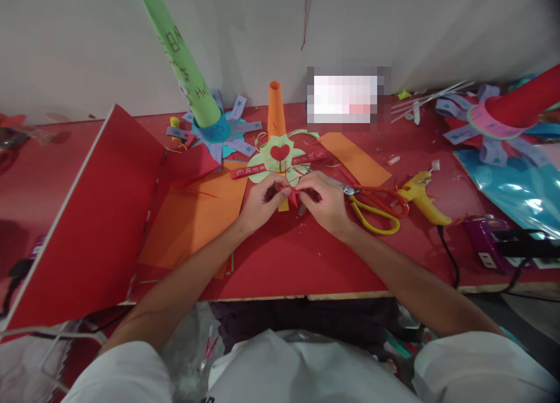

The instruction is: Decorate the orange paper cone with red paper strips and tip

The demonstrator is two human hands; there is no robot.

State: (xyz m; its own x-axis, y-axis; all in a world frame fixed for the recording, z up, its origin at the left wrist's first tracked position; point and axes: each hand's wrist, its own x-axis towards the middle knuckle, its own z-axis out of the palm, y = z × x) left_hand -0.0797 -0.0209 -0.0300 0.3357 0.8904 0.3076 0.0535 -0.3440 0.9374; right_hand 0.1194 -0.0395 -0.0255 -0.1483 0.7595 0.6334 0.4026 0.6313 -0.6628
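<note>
My left hand (266,200) and my right hand (322,200) meet over the middle of the table. Both pinch a small piece of red paper (293,199) between thumb and fingertips. Just beyond them lies a pale green paper flower (259,157) bearing a red heart (280,153) and red strips with writing (248,170). An orange paper cone (276,114) rises behind the flower. A yellow paper strip (283,206) shows beneath my fingers. To the right of my right hand lie scissors (377,216) with red and yellow handles, their blades partly hidden by that hand.
Orange sheets (192,216) lie left, beside an upright red board (100,228). A tall green paper tube (186,70) stands on a blue base behind. Right are an orange sheet (356,161), a yellow glue gun (422,198) with a cord, a purple box (485,242) and blue sheets (511,184).
</note>
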